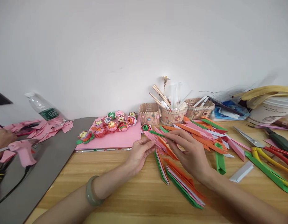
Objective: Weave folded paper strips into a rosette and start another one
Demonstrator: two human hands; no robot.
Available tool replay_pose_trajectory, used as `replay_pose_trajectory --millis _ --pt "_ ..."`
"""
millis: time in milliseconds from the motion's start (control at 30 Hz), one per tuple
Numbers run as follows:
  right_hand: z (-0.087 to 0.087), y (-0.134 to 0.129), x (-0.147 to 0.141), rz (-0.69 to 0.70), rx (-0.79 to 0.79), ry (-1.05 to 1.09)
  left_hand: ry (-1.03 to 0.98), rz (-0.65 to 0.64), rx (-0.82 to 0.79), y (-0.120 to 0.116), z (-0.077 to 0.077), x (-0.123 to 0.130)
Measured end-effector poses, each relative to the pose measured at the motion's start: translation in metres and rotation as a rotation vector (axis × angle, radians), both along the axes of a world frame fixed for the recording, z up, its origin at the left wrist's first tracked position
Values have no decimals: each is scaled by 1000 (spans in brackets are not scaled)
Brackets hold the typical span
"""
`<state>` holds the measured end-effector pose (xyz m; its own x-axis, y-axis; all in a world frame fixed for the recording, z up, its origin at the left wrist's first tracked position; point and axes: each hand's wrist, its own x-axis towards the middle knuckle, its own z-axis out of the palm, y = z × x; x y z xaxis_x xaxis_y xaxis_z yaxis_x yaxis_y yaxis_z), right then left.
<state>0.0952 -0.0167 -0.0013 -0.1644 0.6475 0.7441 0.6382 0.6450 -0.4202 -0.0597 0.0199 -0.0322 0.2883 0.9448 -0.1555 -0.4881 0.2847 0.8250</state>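
My left hand [140,152] is closed in a pinch at a pink folded paper strip [149,135]; its fingertips partly cover the contact. Between the thumb and fingers of my right hand [187,149] is a green folded paper strip [156,133], its free end pointing left above the pink one. Below the hands lie two layered stacks of folded strips, a smaller stack [162,168] and a larger stack [184,186], in green, white, pink and orange. A small green-and-red paper flower [146,128] sits just behind my left fingertips.
Several paper flowers [111,126] stand on a pink sheet [132,137]. Decorated baskets [150,115] line the wall. Loose strips [202,133] and scissors [248,138] lie right. At left, another person's hand [4,140] is by a pink glue gun [22,152] and a bottle [44,107].
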Motion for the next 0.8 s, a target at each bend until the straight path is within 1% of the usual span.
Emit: replay_pose_trajectory --millis 133,233,500,667,800 --pt "-1 -2 -5 -33 26 72 6 -10 -12 0 -2 -1" --pt "-3 -1 -6 -50 22 77 4 -12 -14 1 -2 0" --pt "-15 3 -5 -23 -18 -134 -16 -1 6 -1 0 0" --pt "-16 3 -3 -13 -9 -244 -31 10 4 -2 2 1" --pt "-14 1 -5 19 -44 -314 -35 19 -3 -2 3 1"
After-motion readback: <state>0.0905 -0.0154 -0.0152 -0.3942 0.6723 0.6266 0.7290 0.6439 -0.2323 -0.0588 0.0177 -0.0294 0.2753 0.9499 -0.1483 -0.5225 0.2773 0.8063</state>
